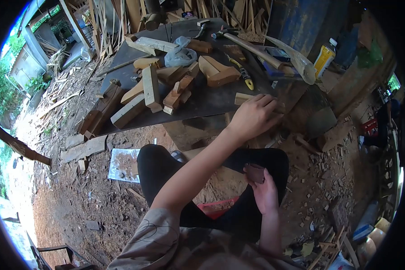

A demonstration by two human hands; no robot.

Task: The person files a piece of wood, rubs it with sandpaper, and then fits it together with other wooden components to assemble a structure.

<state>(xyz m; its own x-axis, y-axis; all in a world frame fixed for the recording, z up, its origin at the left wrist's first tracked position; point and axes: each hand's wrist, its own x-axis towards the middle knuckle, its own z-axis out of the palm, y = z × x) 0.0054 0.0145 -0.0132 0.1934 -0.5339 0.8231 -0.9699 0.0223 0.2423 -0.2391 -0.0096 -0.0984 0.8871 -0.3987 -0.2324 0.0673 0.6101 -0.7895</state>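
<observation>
My left hand [255,116] reaches across to the table's right front edge, fingers curled down over a pale wooden piece [242,98]. One end of that piece shows beyond the knuckles; the rest is hidden. Lower down, above my right thigh, my right hand [264,191] grips a dark reddish-brown folded sheet of sandpaper [255,173] between thumb and fingers. A yellow-handled tool [246,79] lies on the table just behind my left hand. Farther left are a shaped wooden block [218,72] and several other wooden pieces, among them an upright-looking pale block [151,89].
On the dark table [159,120] are a hammer [252,46], a clear plastic bag [181,56] and a curled sheet [297,58]. A yellow bottle [325,59] stands at the right. Wood scraps litter the ground; a red object [218,207] lies between my legs.
</observation>
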